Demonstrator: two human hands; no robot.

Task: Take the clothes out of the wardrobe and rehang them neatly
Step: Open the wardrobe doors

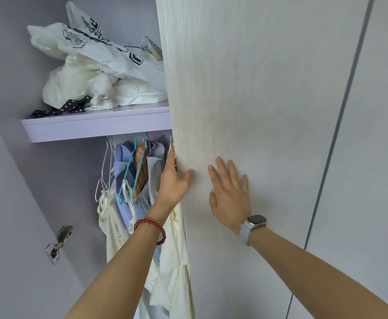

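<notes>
Head view: left hand [173,180] grips the edge of the wardrobe door [246,100], fingers hooked behind it. Right hand [231,194] lies flat on the door, fingers spread. Clothes [121,217] hang inside, below the shelf [96,127].

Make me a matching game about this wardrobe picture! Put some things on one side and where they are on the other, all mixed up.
Things:
1. bead bracelet
2. watch
3. polka-dot ribbon
4. teal hanger

Places:
A. lying on the purple shelf
B. on the right wrist
C. hanging under the shelf among the clothes
D. on the left wrist

Pairs: 1-D, 2-B, 3-A, 4-C
</notes>
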